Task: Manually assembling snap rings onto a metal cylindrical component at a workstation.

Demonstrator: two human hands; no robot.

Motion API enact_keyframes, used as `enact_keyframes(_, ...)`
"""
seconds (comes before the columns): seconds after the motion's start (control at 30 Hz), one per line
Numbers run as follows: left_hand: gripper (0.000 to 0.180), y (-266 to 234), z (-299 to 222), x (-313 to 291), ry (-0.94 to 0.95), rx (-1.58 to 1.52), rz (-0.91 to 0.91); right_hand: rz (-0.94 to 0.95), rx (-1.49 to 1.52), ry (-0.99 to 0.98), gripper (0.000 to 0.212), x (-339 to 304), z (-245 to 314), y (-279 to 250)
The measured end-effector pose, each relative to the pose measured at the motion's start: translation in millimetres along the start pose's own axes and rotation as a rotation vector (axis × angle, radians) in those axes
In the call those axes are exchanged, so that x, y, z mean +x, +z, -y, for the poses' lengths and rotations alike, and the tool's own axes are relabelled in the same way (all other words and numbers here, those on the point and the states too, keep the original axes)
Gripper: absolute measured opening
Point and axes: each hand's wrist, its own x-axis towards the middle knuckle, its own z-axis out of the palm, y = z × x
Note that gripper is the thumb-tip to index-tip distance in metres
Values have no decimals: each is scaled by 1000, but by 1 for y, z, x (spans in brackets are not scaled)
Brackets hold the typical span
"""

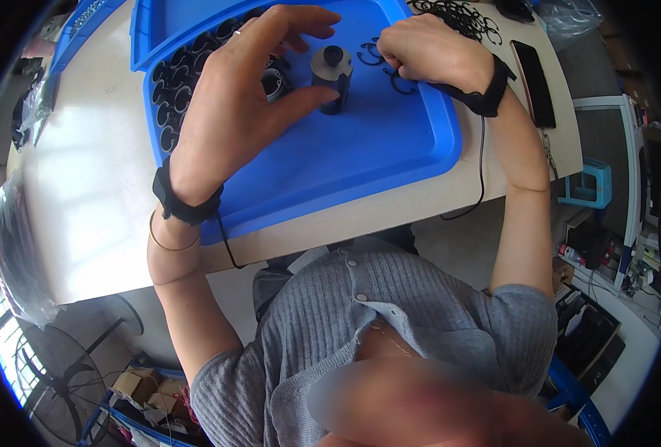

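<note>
A dark grey cylindrical part (333,77) stands upright on a blue tray (345,156). My left hand (245,97) hovers over it with fingers spread, the thumb touching the cylinder's side. My right hand (424,51) is curled into a fist just right of the cylinder, pinching a thin black ring (400,83) against the tray. Another black clip ring (370,54) lies between the hands. Rows of black round parts (172,97) fill the tray's left side, partly hidden by my left hand. Both wrists wear black straps with cords.
A pile of black rings (457,16) lies on the pale table (84,186) beyond the tray. A black phone (533,82) rests at the table's right edge. A blue stool (590,185) stands lower right, a clear plastic bag (17,261) at left, a fan (55,372) on the floor.
</note>
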Motion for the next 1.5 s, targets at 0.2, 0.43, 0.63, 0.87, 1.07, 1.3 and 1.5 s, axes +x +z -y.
enact_keyframes(0.2, 61, 0, 1, 1, 17, -30, -16, 10, 110, -143, 14, -2, -7, -4)
enact_keyframes(0.43, 46, -2, 4, 1, 44, -125, -79, 32, 154, -62, 17, -7, -9, -36)
enact_keyframes(0.63, 39, -2, 5, 0, 36, -165, -117, -29, 462, -127, 20, -7, -13, -63)
enact_keyframes(0.87, 36, -1, 7, -1, 24, -170, -117, -76, 428, -125, 14, -3, -27, -54)
enact_keyframes(1.07, 35, -1, 7, -1, 25, -185, -108, 37, 441, 13, 13, 1, -32, -54)
enact_keyframes(1.3, 32, -1, 9, -2, 51, -250, -145, -232, 712, -65, 12, -1, -20, -63)
enact_keyframes(1.5, 32, -1, 9, -2, 62, -246, -201, -302, 1268, -106, 20, -15, -3, -75)
